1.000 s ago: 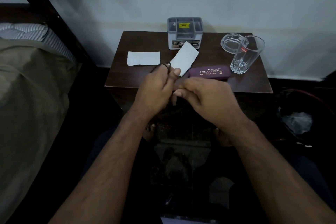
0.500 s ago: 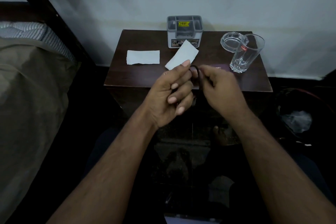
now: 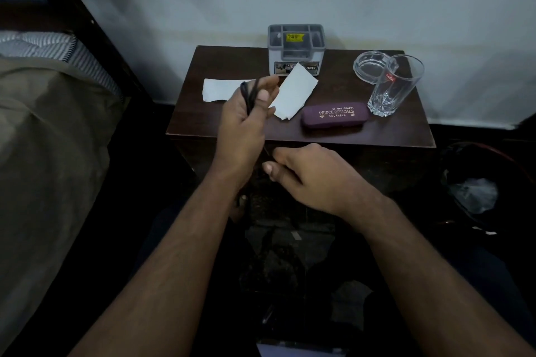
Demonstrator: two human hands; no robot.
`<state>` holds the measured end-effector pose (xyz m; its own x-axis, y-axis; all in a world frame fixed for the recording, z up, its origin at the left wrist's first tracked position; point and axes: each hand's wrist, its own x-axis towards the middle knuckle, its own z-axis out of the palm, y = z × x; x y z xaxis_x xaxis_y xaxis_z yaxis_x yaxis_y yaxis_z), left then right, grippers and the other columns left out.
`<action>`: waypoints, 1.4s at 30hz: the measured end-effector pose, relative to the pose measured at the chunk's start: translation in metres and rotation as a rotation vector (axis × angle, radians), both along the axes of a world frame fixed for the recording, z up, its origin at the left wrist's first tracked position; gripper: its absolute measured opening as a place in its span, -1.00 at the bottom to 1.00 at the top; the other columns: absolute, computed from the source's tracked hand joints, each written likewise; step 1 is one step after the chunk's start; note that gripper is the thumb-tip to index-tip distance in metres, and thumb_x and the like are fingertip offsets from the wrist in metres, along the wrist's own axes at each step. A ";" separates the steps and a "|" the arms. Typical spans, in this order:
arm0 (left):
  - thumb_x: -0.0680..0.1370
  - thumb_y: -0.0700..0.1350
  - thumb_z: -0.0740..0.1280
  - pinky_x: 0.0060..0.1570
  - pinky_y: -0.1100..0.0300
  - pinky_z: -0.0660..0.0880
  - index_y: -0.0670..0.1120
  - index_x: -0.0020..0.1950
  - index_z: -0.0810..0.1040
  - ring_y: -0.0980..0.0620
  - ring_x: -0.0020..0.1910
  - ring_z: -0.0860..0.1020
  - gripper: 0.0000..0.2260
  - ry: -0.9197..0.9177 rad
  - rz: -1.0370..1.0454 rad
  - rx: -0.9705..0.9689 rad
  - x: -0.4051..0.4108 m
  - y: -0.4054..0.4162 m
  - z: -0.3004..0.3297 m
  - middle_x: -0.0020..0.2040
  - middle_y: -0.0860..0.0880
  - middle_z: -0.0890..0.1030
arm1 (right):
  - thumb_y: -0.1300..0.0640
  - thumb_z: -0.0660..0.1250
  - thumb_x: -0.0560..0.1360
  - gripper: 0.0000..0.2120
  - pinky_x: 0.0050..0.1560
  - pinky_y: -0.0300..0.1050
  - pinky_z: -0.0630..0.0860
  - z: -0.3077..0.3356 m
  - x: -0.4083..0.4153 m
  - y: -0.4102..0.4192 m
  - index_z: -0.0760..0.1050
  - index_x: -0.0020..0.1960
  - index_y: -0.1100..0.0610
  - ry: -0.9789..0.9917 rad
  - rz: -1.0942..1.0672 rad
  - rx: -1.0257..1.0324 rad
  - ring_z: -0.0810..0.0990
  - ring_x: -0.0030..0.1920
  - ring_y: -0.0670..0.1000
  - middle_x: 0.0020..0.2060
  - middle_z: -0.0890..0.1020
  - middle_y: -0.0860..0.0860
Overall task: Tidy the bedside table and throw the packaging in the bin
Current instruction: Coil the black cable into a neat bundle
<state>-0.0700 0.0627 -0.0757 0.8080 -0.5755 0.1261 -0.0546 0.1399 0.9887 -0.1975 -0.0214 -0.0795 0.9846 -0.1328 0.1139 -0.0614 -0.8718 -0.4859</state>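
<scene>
My left hand (image 3: 246, 122) is raised over the front left of the dark bedside table (image 3: 391, 136) and holds loops of a thin black cord (image 3: 249, 94) wound around its fingers. Below the table's front edge, my right hand (image 3: 313, 177) pinches the cord's loose end. Two white paper pieces lie on the table: one flat (image 3: 216, 90) at the left, partly behind my left hand, and another (image 3: 294, 93) angled near the middle. A purple glasses case (image 3: 333, 117) lies in front of a clear tumbler (image 3: 396, 85).
A grey organiser box (image 3: 295, 48) stands at the table's back, against the wall. A glass ashtray (image 3: 369, 65) sits behind the tumbler. A dark bin (image 3: 490, 182) with crumpled plastic inside stands on the floor at the right. A bed (image 3: 43, 124) fills the left side.
My left hand rose and swung left with the cord loops on its fingers. My right hand dropped below the table edge, pulling the cord's end, and uncovered the glasses case.
</scene>
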 end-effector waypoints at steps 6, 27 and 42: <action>0.70 -0.14 0.20 0.05 0.19 0.62 -0.12 0.54 0.37 0.21 0.01 0.71 -0.61 -0.366 -0.015 0.218 -0.002 0.003 -0.001 0.28 0.28 0.51 | -0.15 0.18 0.62 -0.71 -0.35 -0.06 0.41 0.006 -0.004 -0.004 0.50 -0.10 0.03 -0.181 -0.036 -0.131 0.64 -0.25 0.17 -0.32 0.63 -0.01; 0.70 0.10 0.16 -0.62 0.26 0.05 -0.02 -0.43 0.28 0.14 -0.75 0.14 -0.50 0.295 -0.664 0.165 -0.033 0.009 0.022 -0.65 0.02 0.22 | -0.14 0.12 0.68 -0.69 -0.22 0.13 0.56 0.016 -0.015 -0.035 0.51 0.04 0.04 -0.400 -0.400 -0.064 0.63 -0.12 0.06 -0.06 0.65 -0.07; 0.66 -0.17 0.33 0.36 0.37 0.31 -0.19 0.06 0.70 0.41 0.41 0.39 -0.83 -0.204 -0.105 0.103 -0.016 0.005 0.009 0.45 0.18 0.47 | -0.08 0.15 0.63 -0.75 -0.19 0.08 0.49 0.002 0.002 -0.009 0.44 0.19 0.04 0.058 -0.047 -0.075 0.64 -0.02 0.31 -0.03 0.68 0.13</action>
<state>-0.0855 0.0674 -0.0669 0.7071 -0.6729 0.2171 -0.2455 0.0543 0.9679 -0.1951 -0.0307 -0.0770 0.9827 -0.1723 0.0677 -0.1295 -0.9010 -0.4141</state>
